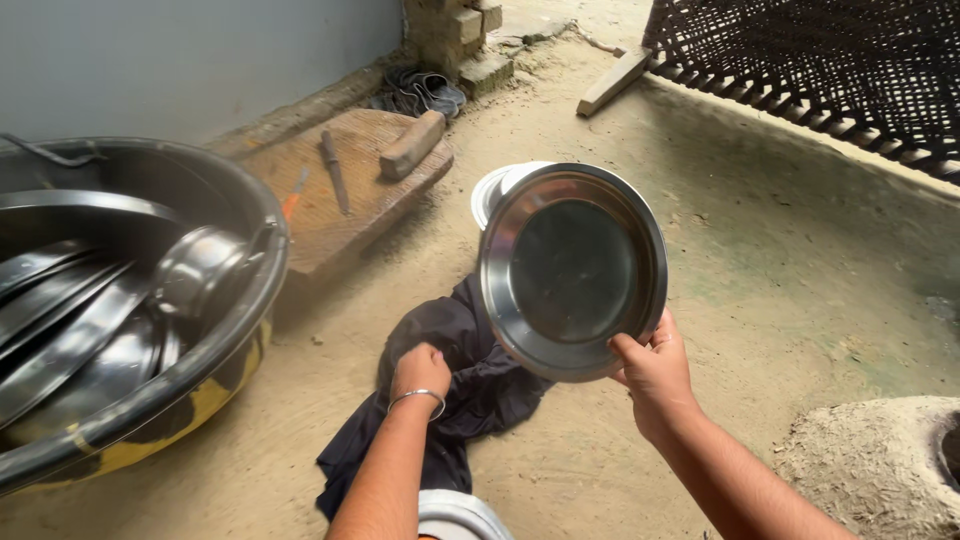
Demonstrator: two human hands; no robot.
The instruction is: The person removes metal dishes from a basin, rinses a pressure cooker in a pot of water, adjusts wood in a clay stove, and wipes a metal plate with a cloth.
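My right hand (652, 372) holds a round steel plate (572, 270) by its lower rim, tilted up so its inside faces me. My left hand (420, 368), with a metal bangle on the wrist, is closed on a dark cloth (470, 375) that lies crumpled on the earthen floor below the plate. More steel plates (492, 190) lie stacked on the ground behind the held plate, mostly hidden by it.
A large black tub (250, 215) full of steel plates and a pot stands at the left. Behind it lies a wooden board (345, 195) with a knife and a wooden block. A woven cot (830, 60) is at the top right, a clay stove (880, 460) at the bottom right.
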